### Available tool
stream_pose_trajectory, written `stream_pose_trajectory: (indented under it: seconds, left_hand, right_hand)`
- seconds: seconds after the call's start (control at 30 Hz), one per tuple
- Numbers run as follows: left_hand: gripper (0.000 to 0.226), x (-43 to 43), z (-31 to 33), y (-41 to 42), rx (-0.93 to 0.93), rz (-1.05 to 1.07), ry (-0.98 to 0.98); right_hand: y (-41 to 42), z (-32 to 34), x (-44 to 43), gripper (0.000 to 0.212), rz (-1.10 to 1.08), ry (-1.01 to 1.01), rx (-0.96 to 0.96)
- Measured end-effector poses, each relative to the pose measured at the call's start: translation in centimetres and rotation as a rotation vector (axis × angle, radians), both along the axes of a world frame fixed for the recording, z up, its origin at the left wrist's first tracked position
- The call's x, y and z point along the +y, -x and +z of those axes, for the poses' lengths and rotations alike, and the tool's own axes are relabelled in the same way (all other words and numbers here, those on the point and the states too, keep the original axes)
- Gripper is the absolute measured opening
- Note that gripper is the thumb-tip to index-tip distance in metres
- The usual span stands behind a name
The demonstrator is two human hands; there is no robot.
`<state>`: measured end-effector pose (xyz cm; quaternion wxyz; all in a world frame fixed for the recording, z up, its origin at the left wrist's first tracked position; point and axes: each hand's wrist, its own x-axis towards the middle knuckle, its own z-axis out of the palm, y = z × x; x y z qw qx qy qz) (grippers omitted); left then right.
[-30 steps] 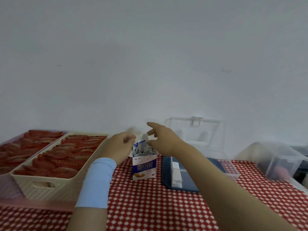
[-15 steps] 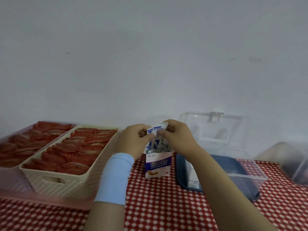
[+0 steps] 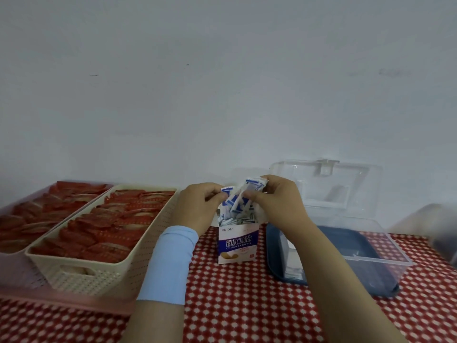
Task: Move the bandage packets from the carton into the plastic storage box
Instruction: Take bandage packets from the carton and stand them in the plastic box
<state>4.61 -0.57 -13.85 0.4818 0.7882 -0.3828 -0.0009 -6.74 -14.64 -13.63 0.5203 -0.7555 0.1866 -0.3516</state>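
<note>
Both hands meet above an open carton (image 3: pixel 237 246) on a checked tablecloth (image 3: pixel 237 300): the left hand (image 3: pixel 200 206) and right hand (image 3: pixel 277 201) each pinch white-and-blue bandage packets (image 3: pixel 243 195) lifted just clear of its mouth. More packets fill the carton below. Immediately right of it stands the clear plastic storage box (image 3: pixel 371 246), lid raised.

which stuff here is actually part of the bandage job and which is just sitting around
In the job: carton, bandage packets, clear storage box, left hand, right hand.

Lying about: cream basket and pink tray of red packets, clear bin at far right.
</note>
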Motion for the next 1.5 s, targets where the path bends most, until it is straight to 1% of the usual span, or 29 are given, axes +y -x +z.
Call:
stream_pose_trajectory:
  seconds: [0.1, 0.17, 0.2, 0.23, 0.27, 0.33, 0.37, 0.4, 0.5, 0.67, 0.87, 0.9, 0.97, 1.0, 1.03, 1.1, 1.23, 1.33, 1.4, 1.47, 1.5]
  left_hand:
    - [0.016, 0.2, 0.4, 0.2, -0.066, 0.013, -0.126]
    - [0.022, 0.0, 0.8, 0.7, -0.146, 0.020, -0.258]
    - [0.024, -0.2, 1.0, 0.9, -0.184, 0.037, -0.298]
    - [0.024, -0.4, 1.2, 1.1, -0.198, 0.053, -0.283]
    - [0.026, -0.5, 1.4, 1.1, -0.165, 0.061, -0.197]
    - [0.027, -0.3, 2.3, 1.4, -0.017, 0.061, 0.069]
    - [0.022, -0.1, 2.9, 1.6, 0.052, 0.036, 0.154]
    - [0.016, 0.1, 3.4, 1.7, 0.105, -0.007, 0.184]
    - [0.003, 0.2, 3.9, 2.3, 0.207, -0.136, 0.140]
    - [0.008, -0.1, 3.2, 2.3, 0.366, -0.193, 0.162]
    - [0.003, 0.2, 3.7, 2.6, 0.603, -0.408, 0.221]
    - [0.007, 0.3, 3.8, 2.8, 0.646, -0.459, 0.225]
    - [0.029, 0.4, 3.9, 3.1, 0.757, -0.560, 0.268]
    - [0.036, 0.4, 3.9, 3.2, 0.806, -0.588, 0.306]
    - [0.039, 0.4, 4.0, 3.4, 0.846, -0.605, 0.342]
    - [0.040, 0.2, 3.8, 3.5, 0.884, -0.605, 0.375]
    - [0.046, -0.1, 3.3, 3.8, 0.924, -0.592, 0.373]
    - [0.048, -0.3, 3.3, 3.9, 0.921, -0.570, 0.380]
    - [0.048, -0.4, 3.4, 4.0, 0.919, -0.553, 0.395]
    - [0.049, -0.4, 3.4, 4.1, 0.923, -0.554, 0.407]
    - [0.049, -0.4, 3.4, 4.2, 0.926, -0.556, 0.404]
  right_hand:
    - [0.6, 0.6, -0.6, 0.008, -0.017, -0.090, -0.119]
    - [1.0, 1.0, -0.6, 0.006, -0.016, -0.143, -0.179]
    - [1.2, 1.1, -0.6, 0.007, -0.004, -0.168, -0.193]
    - [1.3, 1.3, -0.5, 0.009, 0.017, -0.187, -0.193]
    - [1.5, 1.4, -0.4, 0.009, 0.040, -0.199, -0.181]
    - [1.8, 1.6, -0.3, 0.010, 0.091, -0.211, -0.148]
    - [1.9, 1.6, -0.2, 0.011, 0.119, -0.219, -0.136]
    - [2.0, 1.6, -0.1, 0.011, 0.149, -0.228, -0.128]
    - [2.2, 1.7, 0.1, 0.012, 0.222, -0.263, -0.146]
    - [2.4, 1.7, 0.2, 0.017, 0.285, -0.315, -0.148]
    - [2.6, 2.3, 0.2, 0.018, 0.350, -0.392, -0.178]
    - [2.6, 2.5, 0.2, 0.019, 0.359, -0.390, -0.186]
    - [2.6, 2.6, 0.4, 0.020, 0.375, -0.379, -0.197]
    - [2.6, 2.7, 0.5, 0.020, 0.379, -0.371, -0.201]
    - [2.7, 2.8, 0.7, 0.020, 0.377, -0.363, -0.207]
    - [2.8, 2.8, 1.0, 0.020, 0.370, -0.353, -0.214]
    - [3.0, 2.7, 1.5, 0.025, 0.380, -0.332, -0.180]
    - [3.2, 2.7, 1.7, 0.025, 0.354, -0.321, -0.179]
    - [3.4, 2.9, 1.8, 0.027, 0.352, -0.273, -0.164]
    - [3.5, 3.1, 2.0, 0.033, 0.351, -0.241, -0.154]
    - [3.6, 3.2, 2.0, 0.039, 0.344, -0.255, -0.164]
